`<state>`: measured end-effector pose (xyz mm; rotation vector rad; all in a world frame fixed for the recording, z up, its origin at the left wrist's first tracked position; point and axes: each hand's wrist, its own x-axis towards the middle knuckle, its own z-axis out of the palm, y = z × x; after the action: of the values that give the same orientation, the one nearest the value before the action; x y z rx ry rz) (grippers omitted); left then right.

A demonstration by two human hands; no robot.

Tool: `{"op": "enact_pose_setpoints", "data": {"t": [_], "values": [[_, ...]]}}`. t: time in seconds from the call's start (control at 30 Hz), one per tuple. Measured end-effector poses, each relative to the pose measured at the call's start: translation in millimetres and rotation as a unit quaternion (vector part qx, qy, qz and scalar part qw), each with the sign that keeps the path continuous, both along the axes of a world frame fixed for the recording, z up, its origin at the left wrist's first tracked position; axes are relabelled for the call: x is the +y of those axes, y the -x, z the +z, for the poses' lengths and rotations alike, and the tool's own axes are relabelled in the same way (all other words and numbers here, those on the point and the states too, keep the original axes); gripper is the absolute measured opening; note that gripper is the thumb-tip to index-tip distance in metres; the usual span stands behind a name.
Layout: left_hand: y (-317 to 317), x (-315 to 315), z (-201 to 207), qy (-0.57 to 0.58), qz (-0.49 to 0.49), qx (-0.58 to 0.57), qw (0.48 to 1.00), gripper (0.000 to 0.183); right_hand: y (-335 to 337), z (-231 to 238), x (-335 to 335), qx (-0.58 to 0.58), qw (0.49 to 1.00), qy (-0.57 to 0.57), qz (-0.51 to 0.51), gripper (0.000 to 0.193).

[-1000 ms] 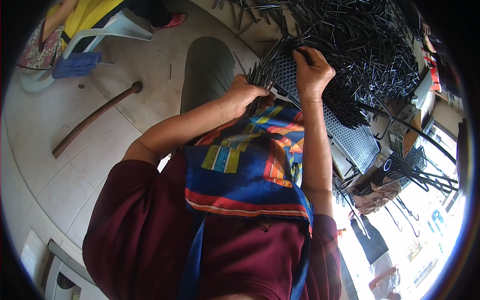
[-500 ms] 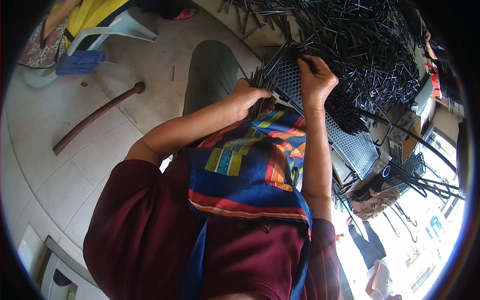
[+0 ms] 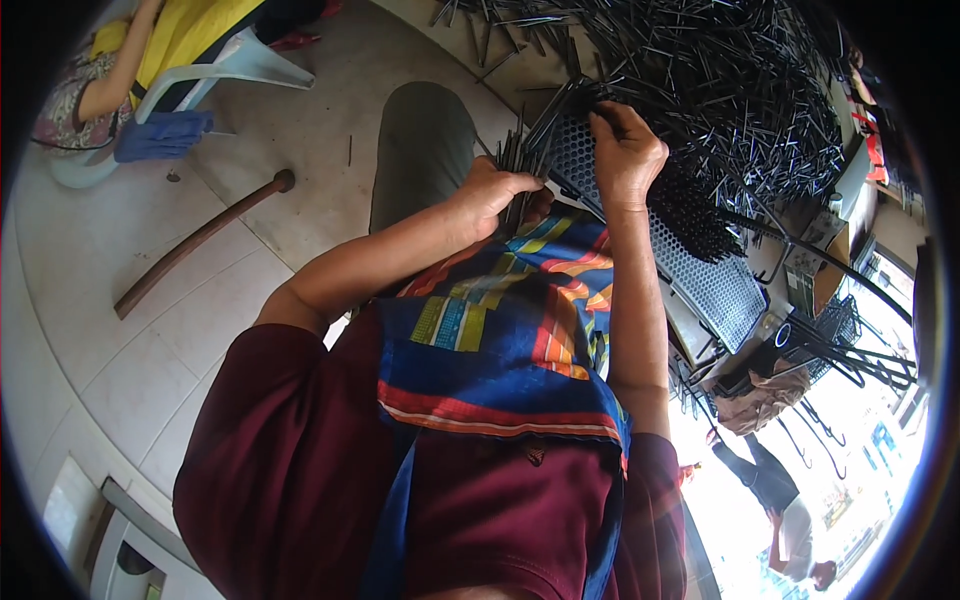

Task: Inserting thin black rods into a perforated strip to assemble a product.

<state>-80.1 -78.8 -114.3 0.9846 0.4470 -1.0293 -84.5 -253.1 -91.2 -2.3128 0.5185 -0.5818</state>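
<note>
Head view, looking down over the person's chest and both forearms. The left hand (image 3: 492,192) is closed in a fist around a bundle of thin dark rods (image 3: 520,160), which fan upward out of the grip beside the near corner of the perforated plate; the right hand (image 3: 625,150) rests on the upper part of the perforated metal plate (image 3: 705,275), its fingers curled and pressed together at the plate's top edge, where they meet a few rods; whether they actually pinch a rod cannot be told, since the fingertips are hidden among the rods. The perforated metal plate is a long grey sheet full of small holes, lying tilted from the hands down toward the right of the picture; a dense block of dark rods (image 3: 690,215) stands in its holes just right of the right wrist. Behind the hands, a large loose heap of the same dark rods (image 3: 730,90) fills the upper right. A multicoloured striped cloth (image 3: 500,340) lies over the lap, over a maroon shirt (image 3: 300,460). On the tiled floor (image 3: 130,340) at left lies a long wooden handle (image 3: 200,245); beyond it stands a pale plastic chair (image 3: 250,60), where another person in a yellow top (image 3: 190,30) sits.
</note>
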Motion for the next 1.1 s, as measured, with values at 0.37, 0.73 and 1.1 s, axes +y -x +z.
{"op": "enact_pose_setpoints", "data": {"t": [0.37, 0.73, 1.1], "values": [[0, -1, 3, 0.013, 0.004, 0.012, 1.000, 0.013, -3, 4, -4, 0.012, 0.998, 0.013, 0.058, 0.016], [-2, 0, 2, 0.015, 0.002, 0.013, 1.000, 0.013, 3, 5, 0, 0.038, 0.992, 0.105, 0.054, 0.021], [-5, -2, 0, 0.040, -0.015, 0.035, 0.998, 0.013, -5, 10, -4, 0.042, 0.987, 0.148, 0.046, 0.023]]}}
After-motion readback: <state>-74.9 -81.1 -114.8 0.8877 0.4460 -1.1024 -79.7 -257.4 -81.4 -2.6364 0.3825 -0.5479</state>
